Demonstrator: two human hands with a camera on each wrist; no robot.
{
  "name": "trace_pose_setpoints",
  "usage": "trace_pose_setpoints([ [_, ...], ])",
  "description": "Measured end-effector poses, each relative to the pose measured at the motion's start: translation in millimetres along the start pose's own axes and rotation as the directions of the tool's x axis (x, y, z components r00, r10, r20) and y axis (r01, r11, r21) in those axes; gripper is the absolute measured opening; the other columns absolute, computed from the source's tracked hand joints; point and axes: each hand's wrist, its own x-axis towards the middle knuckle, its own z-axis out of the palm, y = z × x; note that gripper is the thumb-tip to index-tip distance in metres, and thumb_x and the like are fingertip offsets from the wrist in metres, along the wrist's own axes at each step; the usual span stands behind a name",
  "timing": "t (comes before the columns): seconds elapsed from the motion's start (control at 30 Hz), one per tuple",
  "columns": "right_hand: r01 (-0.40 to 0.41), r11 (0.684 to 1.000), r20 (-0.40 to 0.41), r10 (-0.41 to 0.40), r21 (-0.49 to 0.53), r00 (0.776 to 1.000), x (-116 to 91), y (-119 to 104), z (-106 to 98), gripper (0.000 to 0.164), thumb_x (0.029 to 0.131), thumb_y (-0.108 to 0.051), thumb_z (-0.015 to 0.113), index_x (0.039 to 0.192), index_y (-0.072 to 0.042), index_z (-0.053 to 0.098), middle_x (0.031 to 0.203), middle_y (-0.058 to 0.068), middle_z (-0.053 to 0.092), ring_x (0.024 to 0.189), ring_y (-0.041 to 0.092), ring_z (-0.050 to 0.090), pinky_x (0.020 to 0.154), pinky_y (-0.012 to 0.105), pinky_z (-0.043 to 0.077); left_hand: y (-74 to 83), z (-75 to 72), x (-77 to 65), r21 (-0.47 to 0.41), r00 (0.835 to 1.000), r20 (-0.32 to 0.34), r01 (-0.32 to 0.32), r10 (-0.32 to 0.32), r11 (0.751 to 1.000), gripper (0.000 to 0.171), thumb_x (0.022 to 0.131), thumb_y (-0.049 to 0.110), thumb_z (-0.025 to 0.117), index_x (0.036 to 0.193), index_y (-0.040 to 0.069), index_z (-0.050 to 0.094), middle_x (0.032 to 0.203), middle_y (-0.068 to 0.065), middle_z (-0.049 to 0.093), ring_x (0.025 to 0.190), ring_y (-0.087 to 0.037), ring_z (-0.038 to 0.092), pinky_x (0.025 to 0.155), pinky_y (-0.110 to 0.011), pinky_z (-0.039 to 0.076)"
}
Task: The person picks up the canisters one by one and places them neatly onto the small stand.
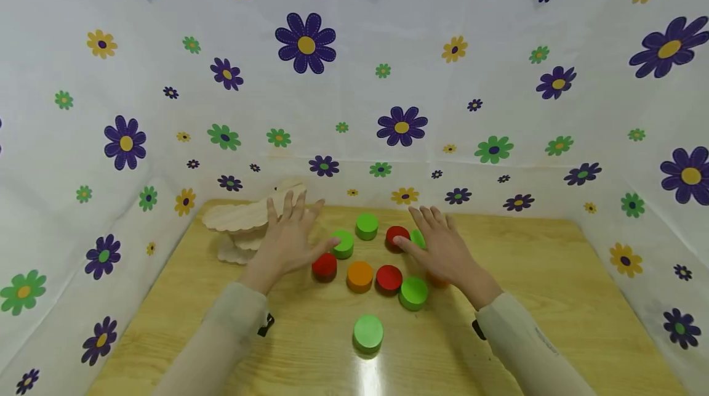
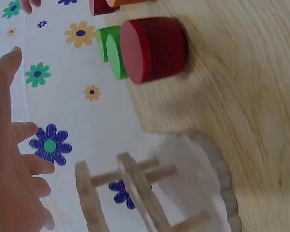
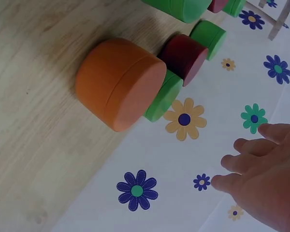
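Note:
My left hand (image 1: 285,242), fingers spread, hovers beside a pale wooden tiered stand (image 1: 235,217) with scalloped edges and partly covers it. Its thumb is nearest a green round box (image 1: 343,244) and a red round box (image 1: 324,268). Over on the right, my right hand (image 1: 445,251) is held above the table with straight fingers. Below it an orange round box (image 3: 118,84) shows in the right wrist view, mostly hidden in the head view. A dark red round box (image 1: 397,238) is by its thumb. Neither hand holds anything.
Between the hands stand another orange round box (image 1: 360,276), a red one (image 1: 389,279) and several green ones. One light green box (image 1: 368,334) sits apart, closer to the front of the wooden table (image 1: 554,316). Flowered white cloth (image 1: 354,88) walls the back and sides.

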Motion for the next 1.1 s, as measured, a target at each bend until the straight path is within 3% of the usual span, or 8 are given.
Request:
trace_pose_setpoints([
  [0.13, -0.007, 0.99, -0.026, 0.011, 0.143, 1.0, -11.5, 3.7, 3.9, 0.083, 0.105, -0.062, 0.052, 0.164, -0.006, 0.036, 0.169, 0.025, 0.035, 0.158, 0.05, 0.028, 0.126, 0.069, 0.023, -11.2, -2.9, -6.7, 0.014, 1.0, 0.007, 0.025, -0.025, 1.0, 0.095, 0.097, 0.08, 0.043, 0.169, 0.021, 0.025, 0.175, -0.024, 0.017, 0.163, -0.051, 0.005, 0.123, -0.079, -0.009],
  [0.23, -0.014, 0.965, -0.075, 0.035, 0.261, 0.997, -21.0, 5.7, 7.1, 0.072, 0.106, -0.054, 0.057, 0.158, -0.005, 0.048, 0.162, 0.023, 0.048, 0.15, 0.048, 0.044, 0.12, 0.067, 0.038, -22.4, -9.6, -11.0, 0.017, 0.998, 0.016, 0.059, -0.06, 0.998, 0.093, 0.099, 0.077, 0.042, 0.17, 0.021, 0.023, 0.175, -0.027, 0.015, 0.162, -0.053, 0.002, 0.122, -0.08, -0.008],
  [0.33, -0.024, 0.927, -0.133, 0.079, 0.375, 0.988, -29.2, 8.1, 10.6, 0.058, 0.105, -0.044, 0.063, 0.147, -0.005, 0.061, 0.147, 0.02, 0.064, 0.137, 0.043, 0.061, 0.111, 0.061, 0.05, -37.9, -17.1, -15.7, 0.033, 0.994, 0.017, 0.11, -0.111, 0.993, 0.089, 0.103, 0.073, 0.039, 0.17, 0.018, 0.02, 0.174, -0.029, 0.012, 0.162, -0.054, -0.001, 0.122, -0.08, -0.008],
  [0.47, -0.045, 0.873, -0.179, 0.15, 0.485, 0.972, -38.5, 11.7, 14.8, 0.042, 0.103, -0.037, 0.069, 0.132, -0.007, 0.072, 0.126, 0.012, 0.078, 0.118, 0.033, 0.074, 0.1, 0.051, 0.06, -63.6, -27.2, -27.0, -0.013, 0.985, -0.004, 0.172, -0.172, 0.985, 0.088, 0.105, 0.07, 0.036, 0.17, 0.013, 0.018, 0.173, -0.032, 0.007, 0.16, -0.056, -0.004, 0.121, -0.08, -0.011],
  [0.57, -0.08, 0.846, -0.164, 0.194, 0.527, 0.967, -44.2, 15.1, 17.1, 0.041, 0.102, -0.038, 0.071, 0.129, -0.008, 0.074, 0.121, 0.008, 0.079, 0.111, 0.027, 0.075, 0.095, 0.036, 0.061, -84.0, -31.8, -36.6, -0.048, 0.979, -0.024, 0.201, -0.202, 0.978, 0.09, 0.105, 0.071, 0.036, 0.17, 0.011, 0.018, 0.171, -0.036, 0.006, 0.158, -0.06, -0.005, 0.119, -0.082, -0.012],
  [0.7, -0.134, 0.801, -0.091, 0.228, 0.583, 0.969, -53.6, 19.1, 21.6, 0.047, 0.1, -0.04, 0.073, 0.132, -0.007, 0.071, 0.126, 0.009, 0.077, 0.115, 0.025, 0.073, 0.092, 0.02, 0.057, -108.5, -33.5, -48.7, -0.059, 0.972, -0.041, 0.228, -0.231, 0.972, 0.089, 0.107, 0.069, 0.033, 0.169, 0.007, 0.019, 0.169, -0.041, 0.007, 0.156, -0.064, -0.004, 0.117, -0.085, -0.01],
  [0.93, -0.123, 0.756, -0.049, 0.201, 0.643, 0.978, -67.5, 25.1, 35.4, 0.045, 0.098, -0.03, 0.077, 0.134, -0.004, 0.069, 0.128, 0.015, 0.075, 0.115, 0.02, 0.072, 0.093, 0.016, 0.056, -135.2, -30.8, -66.4, -0.101, 0.96, -0.002, 0.28, -0.281, 0.955, 0.091, 0.108, 0.068, 0.03, 0.167, -0.001, 0.019, 0.167, -0.043, 0.001, 0.154, -0.065, -0.008, 0.114, -0.087, -0.01],
  [1.1, -0.131, 0.729, -0.012, 0.188, 0.671, 0.982, -73.5, 26.6, 42.3, 0.049, 0.096, -0.029, 0.079, 0.136, -0.001, 0.067, 0.127, 0.016, 0.075, 0.112, 0.016, 0.072, 0.093, 0.018, 0.057, -145.0, -25.7, -68.8, -0.096, 0.956, 0.014, 0.293, -0.293, 0.951, 0.093, 0.108, 0.068, 0.028, 0.167, -0.003, 0.015, 0.168, -0.041, 0.003, 0.155, -0.065, -0.003, 0.115, -0.087, -0.006],
])
